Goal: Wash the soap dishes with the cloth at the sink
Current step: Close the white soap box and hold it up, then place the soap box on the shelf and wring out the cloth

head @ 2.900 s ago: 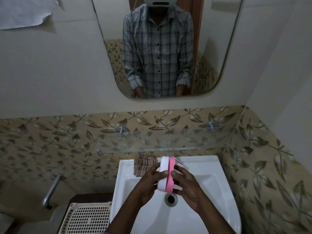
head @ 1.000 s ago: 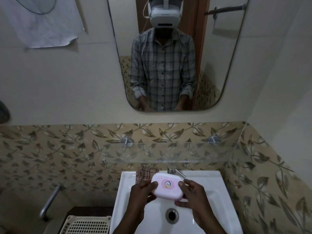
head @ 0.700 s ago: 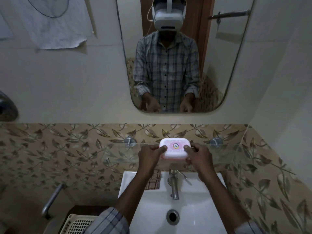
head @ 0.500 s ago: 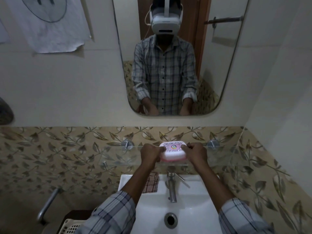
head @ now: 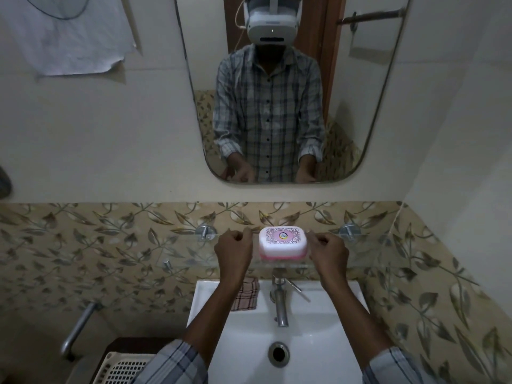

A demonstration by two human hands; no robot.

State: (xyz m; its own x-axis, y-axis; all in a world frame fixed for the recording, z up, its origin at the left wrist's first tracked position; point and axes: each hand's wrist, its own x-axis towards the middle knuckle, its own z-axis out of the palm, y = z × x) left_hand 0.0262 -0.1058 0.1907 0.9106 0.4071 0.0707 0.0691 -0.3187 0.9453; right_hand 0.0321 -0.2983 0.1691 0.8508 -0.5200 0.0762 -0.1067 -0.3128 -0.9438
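While the soap dish (head: 283,243) sits on the glass shelf (head: 188,252) at the middle of the frame, lid up and closed, the two hands flank it at its short ends. Its long axis runs left to right across the picture, parallel to the shelf's front edge, so each end faces one hand. The left hand (head: 235,249) is just beside the left end and the right hand (head: 327,250) just beside the right end. Both are loosely curled, the fingers folded in toward the palms — neither grip has hold of anything, and a sliver of shelf shows between each hand and the dish. Whether a fingertip brushes the pink base on the right side I cannot tell.

The hands look about equally near, so neither has a clear claim on the dish; from how it rests square on the shelf, it looks set down and released rather than about to be lifted. Only this one dish is in view, so how many remain to be washed cannot be judged.

What the next move would turn on lies lower in the frame. The checked cloth (head: 247,296) lies on the back left corner of the sink (head: 343,317), directly below the left hand and partly hidden by that forearm — well nearer to the left grip than to the right. The tap (head: 280,303) stands at the centre of the sink's back edge, under the dish, with its lever angled toward the right hand's side.
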